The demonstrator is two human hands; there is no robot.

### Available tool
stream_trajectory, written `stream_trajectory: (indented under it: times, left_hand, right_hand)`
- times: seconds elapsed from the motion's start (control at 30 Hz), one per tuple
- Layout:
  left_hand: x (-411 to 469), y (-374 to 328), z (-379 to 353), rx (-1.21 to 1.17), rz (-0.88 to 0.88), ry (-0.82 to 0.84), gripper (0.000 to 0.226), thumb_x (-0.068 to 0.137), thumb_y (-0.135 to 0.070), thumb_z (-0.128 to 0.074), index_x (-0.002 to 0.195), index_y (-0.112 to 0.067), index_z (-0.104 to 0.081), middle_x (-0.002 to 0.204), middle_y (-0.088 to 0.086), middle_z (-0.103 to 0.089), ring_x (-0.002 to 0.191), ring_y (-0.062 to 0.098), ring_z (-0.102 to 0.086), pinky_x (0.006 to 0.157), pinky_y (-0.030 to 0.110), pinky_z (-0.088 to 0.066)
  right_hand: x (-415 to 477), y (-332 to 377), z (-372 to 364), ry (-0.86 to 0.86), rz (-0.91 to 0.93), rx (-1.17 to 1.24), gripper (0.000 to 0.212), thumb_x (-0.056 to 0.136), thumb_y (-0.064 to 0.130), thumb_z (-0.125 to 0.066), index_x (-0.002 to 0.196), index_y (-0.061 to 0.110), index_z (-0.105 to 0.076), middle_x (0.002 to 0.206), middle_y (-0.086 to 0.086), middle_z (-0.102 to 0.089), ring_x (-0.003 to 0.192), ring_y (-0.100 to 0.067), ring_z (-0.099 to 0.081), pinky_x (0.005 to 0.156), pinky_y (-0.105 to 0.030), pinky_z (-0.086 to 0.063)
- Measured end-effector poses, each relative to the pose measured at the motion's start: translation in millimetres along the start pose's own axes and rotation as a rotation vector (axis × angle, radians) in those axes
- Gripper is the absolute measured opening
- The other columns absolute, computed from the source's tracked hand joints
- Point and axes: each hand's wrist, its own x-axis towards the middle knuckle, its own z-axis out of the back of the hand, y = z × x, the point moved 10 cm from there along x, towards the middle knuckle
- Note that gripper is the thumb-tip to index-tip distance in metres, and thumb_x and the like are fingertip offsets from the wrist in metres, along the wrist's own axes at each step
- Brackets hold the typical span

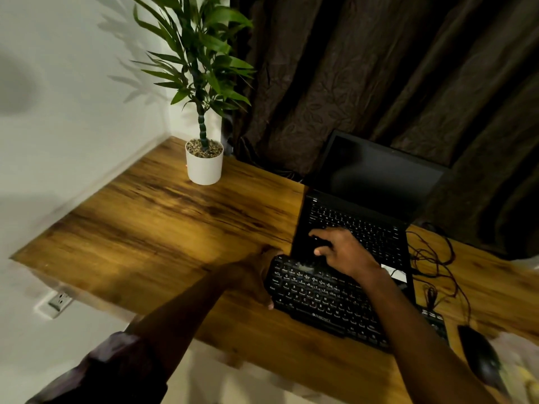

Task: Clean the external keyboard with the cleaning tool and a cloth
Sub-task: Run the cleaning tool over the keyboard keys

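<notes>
Fingers of my left hand (pixel 251 282) curl round the end of the keyboard (pixel 326 301); on my right hand (pixel 344 253) they are spread. I see no cloth or tool, so cleaning seems unstarted.

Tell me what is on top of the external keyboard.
The right hand lies at the external keyboard's far edge, its forearm crossing and hiding the keys below. A pale smudge sits on the upper keys. The left hand holds its left end.
</notes>
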Motion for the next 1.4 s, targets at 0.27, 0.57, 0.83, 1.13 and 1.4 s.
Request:
stream_trajectory:
  times: [0.27,0.57,0.83,1.13,1.4]
  left_hand:
    - [4,1,1,0.020,0.008,0.007,0.138,0.056,-0.021,-0.098,0.157,-0.036,-0.006,0.160,-0.005,-0.024,0.146,0.022,-0.028,0.106,0.028,-0.033]
    - [8,4,0,0.019,0.005,-0.002,0.141,0.044,-0.033,-0.099,0.155,-0.041,-0.011,0.157,-0.007,-0.026,0.144,0.021,-0.029,0.110,0.033,-0.038]
    - [8,5,-2,-0.032,-0.047,-0.003,0.138,0.044,-0.032,-0.101,0.152,-0.043,-0.016,0.158,-0.010,-0.015,0.145,0.022,-0.024,0.116,0.045,-0.036]
    - [14,10,-3,-0.021,-0.037,-0.008,0.139,0.047,-0.028,-0.101,0.154,-0.038,-0.014,0.159,-0.007,-0.014,0.145,0.020,-0.022,0.117,0.038,-0.033]
    - [26,30,-9,-0.013,0.012,0.005,0.144,0.032,-0.054,-0.096,0.151,-0.051,-0.014,0.162,-0.007,-0.016,0.145,0.020,-0.026,0.115,0.048,-0.037]
  right_hand:
    - [-8,-7,-2,-0.064,-0.041,-0.006,0.042,0.088,0.024,-0.069,0.128,0.031,-0.056,0.119,-0.003,-0.063,0.108,-0.018,-0.058,0.096,-0.039,-0.051]
    - [-33,-37,7,-0.110,-0.066,0.021,0.043,0.091,0.021,-0.065,0.130,0.034,-0.054,0.121,-0.003,-0.057,0.113,-0.018,-0.053,0.098,-0.044,-0.050]
    - [-41,-36,10,-0.188,-0.068,0.087,0.037,0.092,0.016,-0.064,0.128,0.023,-0.057,0.120,-0.006,-0.057,0.106,-0.017,-0.057,0.093,-0.028,-0.047]
    - [-48,-41,11,-0.166,-0.061,0.122,0.041,0.093,0.012,-0.062,0.130,0.029,-0.055,0.115,0.001,-0.053,0.095,-0.011,-0.057,0.086,-0.026,-0.051]
    - [-66,-61,17,-0.256,-0.097,0.105,0.041,0.093,0.009,-0.062,0.131,0.022,-0.056,0.117,-0.005,-0.053,0.101,-0.014,-0.054,0.084,-0.016,-0.043]
